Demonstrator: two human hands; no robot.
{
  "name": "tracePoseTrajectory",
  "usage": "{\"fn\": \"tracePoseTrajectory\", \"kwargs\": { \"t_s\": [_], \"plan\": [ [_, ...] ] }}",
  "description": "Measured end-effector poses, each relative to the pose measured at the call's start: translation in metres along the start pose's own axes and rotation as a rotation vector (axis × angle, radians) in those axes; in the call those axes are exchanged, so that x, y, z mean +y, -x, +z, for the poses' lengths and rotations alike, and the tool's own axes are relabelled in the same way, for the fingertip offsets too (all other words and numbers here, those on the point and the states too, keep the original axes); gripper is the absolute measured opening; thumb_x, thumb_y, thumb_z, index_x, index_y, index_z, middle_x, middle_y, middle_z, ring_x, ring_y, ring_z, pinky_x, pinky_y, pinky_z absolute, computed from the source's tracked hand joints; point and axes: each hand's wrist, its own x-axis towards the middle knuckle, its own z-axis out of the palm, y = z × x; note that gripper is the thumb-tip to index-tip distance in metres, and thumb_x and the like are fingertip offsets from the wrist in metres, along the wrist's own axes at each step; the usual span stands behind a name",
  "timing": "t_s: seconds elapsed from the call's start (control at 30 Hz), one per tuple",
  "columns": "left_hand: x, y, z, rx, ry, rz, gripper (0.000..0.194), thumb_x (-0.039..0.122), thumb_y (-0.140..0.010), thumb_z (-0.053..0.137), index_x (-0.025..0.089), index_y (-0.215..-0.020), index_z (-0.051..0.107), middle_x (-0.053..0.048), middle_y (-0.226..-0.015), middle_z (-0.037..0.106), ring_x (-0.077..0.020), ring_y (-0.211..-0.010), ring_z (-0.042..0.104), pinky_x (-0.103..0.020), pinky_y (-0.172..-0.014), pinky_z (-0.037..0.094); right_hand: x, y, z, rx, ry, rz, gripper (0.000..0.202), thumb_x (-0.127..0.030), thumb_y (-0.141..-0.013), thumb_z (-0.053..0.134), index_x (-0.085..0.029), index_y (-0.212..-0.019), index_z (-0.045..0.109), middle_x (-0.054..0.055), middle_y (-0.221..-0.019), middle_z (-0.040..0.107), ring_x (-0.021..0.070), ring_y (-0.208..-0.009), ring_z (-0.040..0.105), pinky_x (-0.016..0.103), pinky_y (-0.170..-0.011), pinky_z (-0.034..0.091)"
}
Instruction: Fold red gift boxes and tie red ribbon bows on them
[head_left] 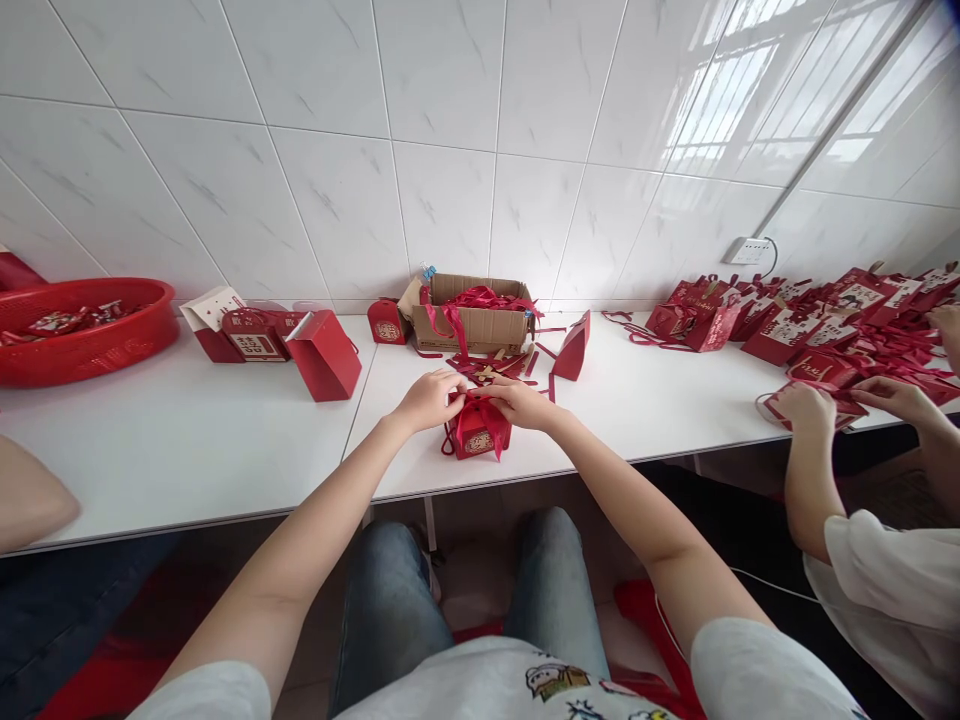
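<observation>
A small red gift box (475, 443) with a gold emblem stands upright near the table's front edge. Red ribbon (495, 432) is gathered at its top and hangs down over its front. My left hand (433, 400) is at the box's upper left, fingers curled and pinching at the ribbon. From the upper right, my right hand (520, 404) has its fingers closed together on the ribbon at the box's top. Exactly which strand each hand grips is too small to make out. Loose ribbon and tag pieces (491, 367) lie just behind the box.
A cardboard box (474, 325) full of red ribbon stands by the wall. Red boxes (325, 356) stand to the left, beside a red plastic basin (112, 345). Another red box (573, 348) is to the right. Further right, a co-worker's hands (814, 408) handle a box near many finished-looking ones (855, 320).
</observation>
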Motion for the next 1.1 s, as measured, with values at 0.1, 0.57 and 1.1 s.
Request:
{"fn": "tracePoseTrajectory", "kwargs": {
  "t_s": [0.1,0.57,1.1],
  "plan": [
    [0.001,0.0,0.003,0.02,0.127,-0.06,0.012,0.025,-0.081,0.048,0.02,-0.083,0.058,-0.004,-0.089,0.068,-0.0189,-0.086,0.062,-0.032,-0.077,0.05,-0.001,0.001,0.001,-0.032,0.071,0.013,0.045,-0.005,-0.088,0.04,-0.021,-0.123,0.063,0.008,-0.096,0.055,0.017,-0.088,0.055,0.031,-0.078,0.048],
    [-0.006,-0.003,0.014,0.042,0.28,-0.12,0.023,0.027,-0.085,0.048,0.02,-0.092,0.069,-0.006,-0.099,0.07,-0.0183,-0.09,0.064,-0.031,-0.077,0.054,0.0,0.007,0.019,-0.064,0.328,-0.103,0.044,-0.01,-0.091,0.041,-0.026,-0.126,0.062,0.007,-0.086,0.049,0.0169,-0.077,0.042,0.03,-0.073,0.041],
    [-0.002,0.002,0.024,0.147,0.164,-0.183,0.016,0.019,-0.085,0.049,0.018,-0.085,0.066,-0.005,-0.091,0.067,-0.0178,-0.086,0.063,-0.029,-0.072,0.054,0.0,0.015,0.015,0.042,0.073,-0.025,0.044,-0.013,-0.093,0.036,-0.016,-0.136,0.05,0.011,-0.098,0.055,0.0187,-0.087,0.053,0.034,-0.078,0.05]
  ]
}}
